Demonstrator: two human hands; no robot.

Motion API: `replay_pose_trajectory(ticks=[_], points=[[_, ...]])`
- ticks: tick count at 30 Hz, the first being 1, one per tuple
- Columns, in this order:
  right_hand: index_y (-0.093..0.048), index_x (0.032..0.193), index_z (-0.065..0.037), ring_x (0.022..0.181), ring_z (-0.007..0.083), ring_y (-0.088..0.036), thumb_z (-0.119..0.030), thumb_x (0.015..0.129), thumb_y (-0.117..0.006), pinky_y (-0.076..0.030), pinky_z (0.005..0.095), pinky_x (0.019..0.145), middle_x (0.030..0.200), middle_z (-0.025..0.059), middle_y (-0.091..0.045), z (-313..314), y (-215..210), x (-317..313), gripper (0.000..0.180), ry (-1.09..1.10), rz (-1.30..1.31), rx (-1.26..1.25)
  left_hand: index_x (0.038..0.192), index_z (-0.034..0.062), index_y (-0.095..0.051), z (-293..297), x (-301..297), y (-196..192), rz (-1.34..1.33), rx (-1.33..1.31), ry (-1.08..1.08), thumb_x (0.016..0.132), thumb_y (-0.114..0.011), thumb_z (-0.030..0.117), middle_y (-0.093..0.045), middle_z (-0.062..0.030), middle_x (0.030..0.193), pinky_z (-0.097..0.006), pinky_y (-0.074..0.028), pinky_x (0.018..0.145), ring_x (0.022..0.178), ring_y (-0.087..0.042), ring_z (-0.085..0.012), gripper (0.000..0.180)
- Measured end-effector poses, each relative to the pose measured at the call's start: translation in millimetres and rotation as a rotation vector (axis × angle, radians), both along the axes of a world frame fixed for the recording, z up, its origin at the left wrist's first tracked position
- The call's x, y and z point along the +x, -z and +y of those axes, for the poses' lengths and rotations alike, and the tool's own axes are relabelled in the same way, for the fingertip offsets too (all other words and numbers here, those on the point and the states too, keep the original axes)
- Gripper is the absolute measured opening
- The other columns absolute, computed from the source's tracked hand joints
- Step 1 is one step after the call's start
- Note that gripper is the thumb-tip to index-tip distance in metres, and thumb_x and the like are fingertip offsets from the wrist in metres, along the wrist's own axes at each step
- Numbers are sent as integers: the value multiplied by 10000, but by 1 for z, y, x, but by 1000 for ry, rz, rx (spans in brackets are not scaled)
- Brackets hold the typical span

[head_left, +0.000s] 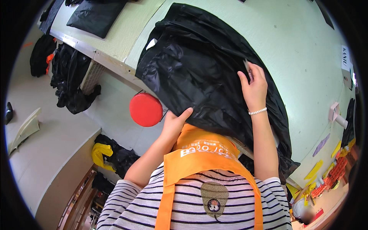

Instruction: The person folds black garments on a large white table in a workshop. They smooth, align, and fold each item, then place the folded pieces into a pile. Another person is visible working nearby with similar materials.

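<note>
A large piece of shiny black fabric (199, 73), perhaps a garment, lies spread and wrinkled over the pale table (299, 57) and hangs over its near edge. At its lower left edge, my left hand (175, 123) grips the cloth, thumb on top and fingers hidden underneath. My right hand (256, 88), with a white bead bracelet at the wrist, rests over the right part of the fabric. It is closed around a small metal tool with a pointed tip, which looks like thread snips (248, 69). A white tag (151, 44) shows at the fabric's upper left.
Left of my left hand stands a red round stool (146, 109). A folded black piece (96, 17) lies on the table at the upper left. Black cloth (71, 76) spills over a crate below it. A pale pink holder (337, 115) sits at the right.
</note>
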State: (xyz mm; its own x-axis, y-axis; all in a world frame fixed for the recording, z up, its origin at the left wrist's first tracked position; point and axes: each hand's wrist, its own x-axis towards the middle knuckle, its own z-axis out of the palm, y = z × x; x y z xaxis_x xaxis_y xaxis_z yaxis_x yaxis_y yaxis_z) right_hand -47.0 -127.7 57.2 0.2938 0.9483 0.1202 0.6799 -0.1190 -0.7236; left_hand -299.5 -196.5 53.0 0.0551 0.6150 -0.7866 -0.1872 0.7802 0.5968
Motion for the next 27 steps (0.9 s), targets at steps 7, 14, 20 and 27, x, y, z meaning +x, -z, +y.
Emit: replay_pose_trajectory(ticks=[7, 14, 20, 27], points=[[-677, 890, 0, 592, 15, -428, -117, 840, -683, -379, 184, 550, 756, -12, -632, 9, -5, 18, 128, 118, 457, -1, 1241, 54, -469, 3, -54, 9, 562, 218, 50, 796, -707, 165, -577, -47, 1066, -237, -417, 720, 909, -542, -123, 517], [-681, 903, -3, 717, 134, -647, -95, 809, -682, -498, 247, 672, 785, 90, -681, 22, 1, 22, 132, -124, 391, -266, 1231, 17, -484, 116, 13, -43, 1009, 1136, 325, 747, -698, 48, -529, -117, 1214, -352, -334, 996, 1171, -467, -250, 530], [-652, 992, 8, 798, 179, -628, -100, 777, -711, -504, 261, 723, 982, 114, -630, 60, 21, 19, 247, 64, 325, 71, 1319, 75, -443, 168, 83, -23, 1309, 1068, 678, 751, -707, 312, -389, -157, 1390, -558, -193, 1065, 1316, -311, -347, 669], [-623, 820, -15, 660, 283, -600, -179, 811, -667, -458, 346, 599, 734, 132, -613, 93, 53, 38, 170, 37, 78, -213, 1214, 47, -545, 151, 54, 2, 1043, 1119, 551, 755, -713, 189, -473, -165, 1313, -426, -323, 1015, 1193, -449, -334, 509]])
